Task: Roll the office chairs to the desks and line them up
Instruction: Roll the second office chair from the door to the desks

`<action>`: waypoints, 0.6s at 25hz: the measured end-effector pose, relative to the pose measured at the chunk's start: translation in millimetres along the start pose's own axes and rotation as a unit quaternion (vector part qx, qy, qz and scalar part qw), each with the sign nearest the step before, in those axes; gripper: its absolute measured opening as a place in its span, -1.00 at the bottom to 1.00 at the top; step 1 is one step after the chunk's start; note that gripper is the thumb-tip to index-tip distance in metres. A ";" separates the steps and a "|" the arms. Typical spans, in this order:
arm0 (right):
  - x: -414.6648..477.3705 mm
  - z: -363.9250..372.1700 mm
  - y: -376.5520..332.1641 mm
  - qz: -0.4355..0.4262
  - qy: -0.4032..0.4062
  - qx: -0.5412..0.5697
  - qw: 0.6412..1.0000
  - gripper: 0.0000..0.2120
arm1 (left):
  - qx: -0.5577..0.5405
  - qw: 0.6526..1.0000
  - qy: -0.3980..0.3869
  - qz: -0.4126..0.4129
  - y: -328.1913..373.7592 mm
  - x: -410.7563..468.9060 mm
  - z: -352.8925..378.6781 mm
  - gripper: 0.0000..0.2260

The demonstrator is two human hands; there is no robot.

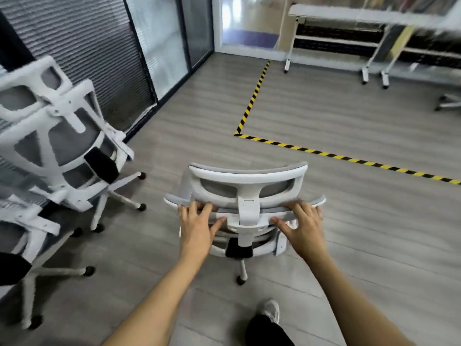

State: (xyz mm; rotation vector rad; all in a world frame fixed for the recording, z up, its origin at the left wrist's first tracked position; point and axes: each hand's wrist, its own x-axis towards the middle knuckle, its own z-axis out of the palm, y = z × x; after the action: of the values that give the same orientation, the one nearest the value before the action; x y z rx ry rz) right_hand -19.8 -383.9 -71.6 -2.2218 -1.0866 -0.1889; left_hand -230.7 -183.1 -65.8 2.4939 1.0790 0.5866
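A white office chair (245, 182) with grey mesh stands in front of me, seen from behind and above. My left hand (197, 227) rests on the top edge of its backrest at the left, fingers spread and fairly straight. My right hand (303, 227) lies on the same edge at the right, fingers also spread. Two more white chairs stand at the left: one (57, 136) near the wall and another (27, 233) closer to me. White desks (349, 15) line the far right wall.
Yellow-black floor tape (252, 101) marks a corner on the grey wooden floor. Glass partitions with blinds (82, 41) run along the left. A chair base (449, 101) shows at the right edge. My foot (270, 312) is below the chair.
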 end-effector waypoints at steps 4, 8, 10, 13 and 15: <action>60.6 -17.8 77.2 0.041 0.056 -0.012 0.998 -0.54 | -0.027 0.998 -0.018 0.052 64.5 87.9 59.4 -0.66; 129.5 -39.1 164.7 0.076 0.065 -0.041 0.994 -0.52 | -0.044 0.994 -0.040 0.093 137.9 182.0 122.5 -0.67; 163.6 -50.0 211.0 0.112 0.045 -0.042 0.992 -0.51 | -0.053 0.991 -0.051 0.110 175.1 226.3 155.2 -0.66; 212.9 -61.1 277.9 0.137 0.049 -0.051 0.988 -0.52 | -0.067 0.986 -0.059 0.138 227.3 292.4 204.8 -0.68; 247.5 -66.2 323.0 0.149 0.070 -0.065 0.984 -0.56 | -0.087 0.982 -0.055 0.159 264.0 340.2 241.1 -0.71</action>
State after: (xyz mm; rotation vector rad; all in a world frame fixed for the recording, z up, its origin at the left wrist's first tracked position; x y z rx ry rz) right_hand 391.8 -406.1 -81.6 -2.4157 -0.6740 -0.2877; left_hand 260.6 -136.6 -67.0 2.5252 0.5656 0.5940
